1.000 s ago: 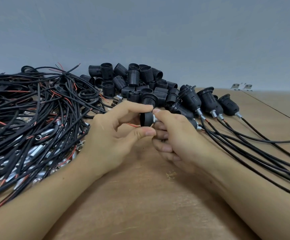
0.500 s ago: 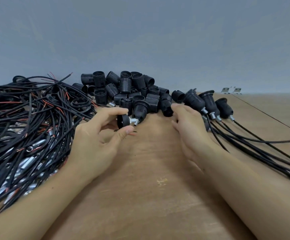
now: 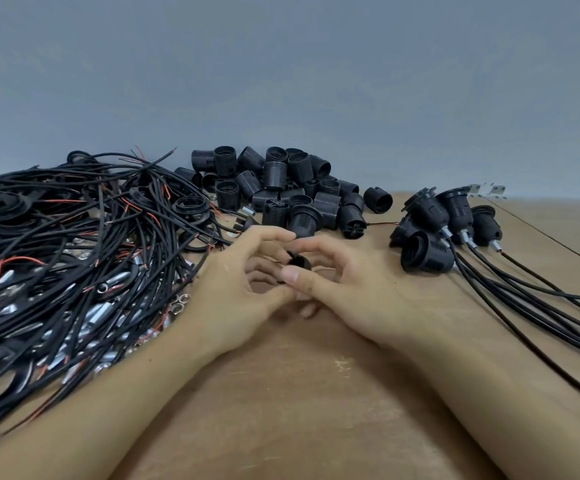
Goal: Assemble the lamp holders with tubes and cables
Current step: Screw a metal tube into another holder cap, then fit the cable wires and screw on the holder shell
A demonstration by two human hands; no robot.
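Head view: both hands meet over the middle of the wooden table (image 3: 316, 410). A small black lamp holder part (image 3: 298, 262), round and mostly hidden, sits between them. Left hand (image 3: 236, 296) and right hand (image 3: 347, 292) both pinch it with curled fingers and thumbs. Loose cables (image 3: 73, 254) are heaped at left.
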